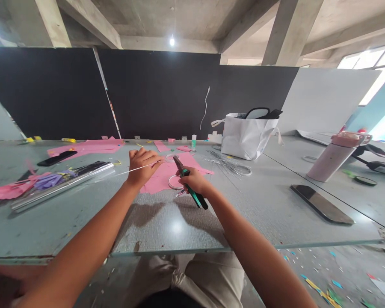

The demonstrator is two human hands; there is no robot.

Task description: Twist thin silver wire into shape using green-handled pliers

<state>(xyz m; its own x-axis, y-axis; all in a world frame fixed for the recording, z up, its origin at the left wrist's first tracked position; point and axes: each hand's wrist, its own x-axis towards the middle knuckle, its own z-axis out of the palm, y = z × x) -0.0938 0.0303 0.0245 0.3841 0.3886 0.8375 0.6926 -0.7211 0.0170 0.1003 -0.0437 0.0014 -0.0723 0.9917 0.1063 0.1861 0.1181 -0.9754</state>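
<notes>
My left hand (143, 164) is closed around a thin pale wire (128, 171), which sticks out to the left past the wrist. In my right hand (194, 179) is a pair of pliers (197, 199) with green and black handles, their jaws tilted up and to the left. Both hands hover over pink paper (155, 180) on the grey table. A roll of tape (174, 182) lies on that paper beside my right hand, and part of another ring shows behind the plier jaws. Whether the jaws touch the wire I cannot tell.
A bundle of loose wires (229, 164) lies right of the paper, before a white bag (248, 139). Farther right are a phone (321, 203) and a pink bottle (333, 158). A shiny foil roll (64, 186) and another dark phone (57, 158) lie left. A glue stick (193, 142) stands behind.
</notes>
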